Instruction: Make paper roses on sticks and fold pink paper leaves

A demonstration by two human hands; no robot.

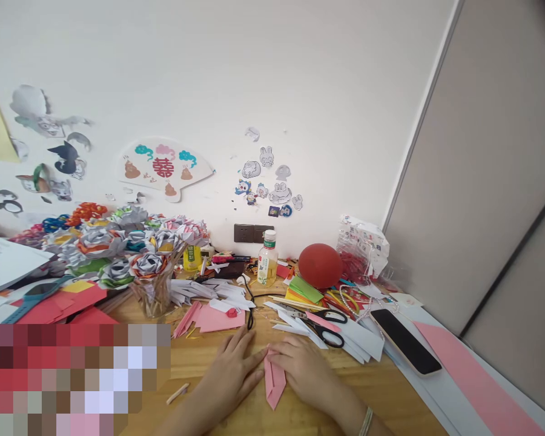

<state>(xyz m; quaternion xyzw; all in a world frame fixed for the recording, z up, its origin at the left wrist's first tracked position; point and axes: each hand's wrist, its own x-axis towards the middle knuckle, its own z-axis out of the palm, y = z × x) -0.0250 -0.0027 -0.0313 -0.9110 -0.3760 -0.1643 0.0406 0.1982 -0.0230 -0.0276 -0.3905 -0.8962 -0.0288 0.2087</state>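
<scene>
A folded strip of pink paper (275, 383) lies on the wooden table in front of me, its pointed end toward me. My right hand (302, 369) presses its curled fingers onto the paper's upper right part, hiding some of it. On the other side, my left hand (234, 366) rests with fingers stretched and apart. Its index finger reaches the paper's upper left edge and its thumb lies beside the paper. Just beyond my right hand are black-handled scissors (333, 316) among white paper strips (295, 324). Pink paper sheets (220, 318) lie beyond my left hand.
Paper flowers (100, 242) crowd the left, several in a cup of sticks (152, 297). A bottle (267, 260) and a red balloon (320, 265) stand at the back. On the right lies a phone (406, 342). A small stick (178, 393) is near my left forearm.
</scene>
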